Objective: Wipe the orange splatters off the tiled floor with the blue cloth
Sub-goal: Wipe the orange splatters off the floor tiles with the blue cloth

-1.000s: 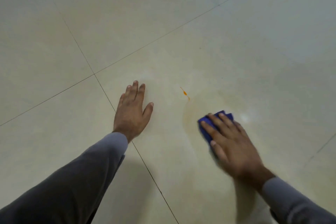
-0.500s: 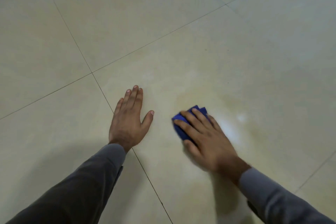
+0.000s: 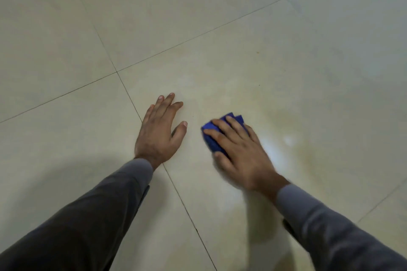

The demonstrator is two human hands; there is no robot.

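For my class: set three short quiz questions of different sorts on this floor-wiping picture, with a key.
1. True or false: the left hand holds the folded blue cloth.
2. Which surface does the right hand press the cloth against?
A. beige tiled floor
B. wooden table
C. glass window
3. Fill in: the left hand lies flat across a dark grout ___.

Key: 1 false; 2 A; 3 line.

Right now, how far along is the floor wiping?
No bright orange splatter shows. The right hand presses the folded blue cloth flat on the beige tiled floor, the left hand braced beside it. A faint yellowish smear right of the cloth is left to wipe.
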